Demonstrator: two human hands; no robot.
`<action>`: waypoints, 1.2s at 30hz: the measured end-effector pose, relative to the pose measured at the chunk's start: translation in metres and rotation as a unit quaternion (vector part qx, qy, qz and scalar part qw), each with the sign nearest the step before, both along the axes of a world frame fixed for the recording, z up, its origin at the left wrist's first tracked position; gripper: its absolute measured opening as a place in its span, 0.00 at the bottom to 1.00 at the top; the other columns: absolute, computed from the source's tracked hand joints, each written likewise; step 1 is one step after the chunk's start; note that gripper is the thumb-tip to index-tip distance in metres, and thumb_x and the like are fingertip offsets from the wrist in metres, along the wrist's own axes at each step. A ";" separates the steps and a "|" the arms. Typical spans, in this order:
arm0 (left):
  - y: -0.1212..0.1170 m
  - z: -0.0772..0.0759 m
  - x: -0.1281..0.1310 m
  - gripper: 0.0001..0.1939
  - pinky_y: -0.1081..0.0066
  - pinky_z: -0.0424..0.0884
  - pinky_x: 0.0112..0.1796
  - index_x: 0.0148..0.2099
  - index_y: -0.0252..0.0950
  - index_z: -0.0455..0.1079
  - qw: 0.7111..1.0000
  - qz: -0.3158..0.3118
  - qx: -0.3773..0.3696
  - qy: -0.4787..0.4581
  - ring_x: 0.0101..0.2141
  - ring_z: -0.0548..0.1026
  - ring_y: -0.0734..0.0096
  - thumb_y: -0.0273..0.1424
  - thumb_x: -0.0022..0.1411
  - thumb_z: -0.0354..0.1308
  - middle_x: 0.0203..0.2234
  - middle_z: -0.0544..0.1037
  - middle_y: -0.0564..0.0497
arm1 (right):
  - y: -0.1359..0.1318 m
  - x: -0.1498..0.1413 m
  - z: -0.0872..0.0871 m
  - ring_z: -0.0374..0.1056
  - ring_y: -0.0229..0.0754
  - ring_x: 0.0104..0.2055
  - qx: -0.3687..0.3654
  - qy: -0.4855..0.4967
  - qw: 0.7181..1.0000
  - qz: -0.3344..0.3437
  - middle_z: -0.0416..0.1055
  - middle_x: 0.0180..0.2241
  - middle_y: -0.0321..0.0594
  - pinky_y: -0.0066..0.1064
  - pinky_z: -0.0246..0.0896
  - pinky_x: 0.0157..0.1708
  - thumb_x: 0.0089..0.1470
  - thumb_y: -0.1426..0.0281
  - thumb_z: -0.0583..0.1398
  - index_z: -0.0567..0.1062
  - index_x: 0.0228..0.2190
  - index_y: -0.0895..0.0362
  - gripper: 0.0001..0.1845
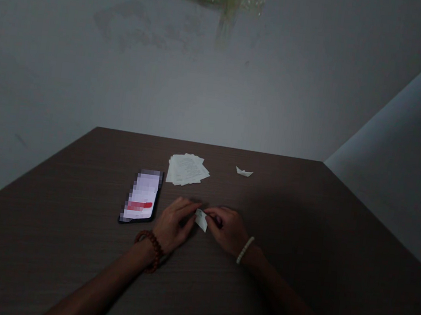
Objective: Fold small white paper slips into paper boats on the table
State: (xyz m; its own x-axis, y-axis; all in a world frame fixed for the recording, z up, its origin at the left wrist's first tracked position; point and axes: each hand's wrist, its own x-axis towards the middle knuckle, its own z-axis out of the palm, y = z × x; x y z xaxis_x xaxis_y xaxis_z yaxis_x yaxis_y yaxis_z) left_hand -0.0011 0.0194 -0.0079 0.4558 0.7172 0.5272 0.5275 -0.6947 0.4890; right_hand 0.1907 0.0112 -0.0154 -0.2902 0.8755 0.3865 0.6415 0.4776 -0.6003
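Observation:
Both of my hands meet over the middle of a dark wooden table [50, 240]. A small folded piece of white paper [201, 220] sits between them. My left hand [175, 227], with a brown bead bracelet on its wrist, pinches the paper's left side. My right hand [227, 228], wearing a white bead bracelet, grips the paper's right side with curled fingers. Part of the paper is hidden by the fingers.
A phone [141, 196] with a lit screen lies just left of my hands. A fanned stack of white paper sheets [186, 169] lies behind them. A small folded paper boat [244, 172] rests further back right. Grey walls stand beyond the table's far edge.

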 end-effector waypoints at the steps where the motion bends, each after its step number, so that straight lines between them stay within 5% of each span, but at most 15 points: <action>1: 0.000 -0.001 0.000 0.13 0.64 0.69 0.39 0.49 0.33 0.68 1.000 -0.001 0.003 0.000 0.37 0.70 0.64 0.26 0.62 0.50 0.36 0.74 0.46 | 0.000 0.000 -0.001 0.65 0.36 0.27 0.003 -0.001 1.000 -0.002 0.72 0.26 0.35 0.27 0.56 0.30 0.54 0.71 0.59 0.76 0.36 0.55 0.07; 36: 0.004 -0.006 -0.007 0.15 0.61 0.71 0.39 0.48 0.36 0.71 0.989 -0.081 0.013 0.126 0.40 0.69 0.61 0.23 0.61 0.48 0.42 0.75 0.46 | 0.004 0.012 -0.001 0.68 0.39 0.36 0.028 -0.097 0.994 0.045 0.72 0.34 0.39 0.28 0.60 0.37 0.52 0.76 0.58 0.76 0.37 0.54 0.11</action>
State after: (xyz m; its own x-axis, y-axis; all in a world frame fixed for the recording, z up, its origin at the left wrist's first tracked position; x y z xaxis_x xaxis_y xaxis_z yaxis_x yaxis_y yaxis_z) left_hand -0.0086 0.0230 -0.0136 0.6827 0.6117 0.3997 0.5105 -0.7906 0.3381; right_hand 0.2030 0.0149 -0.0162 -0.4402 0.8211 0.3632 0.6958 0.5677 -0.4400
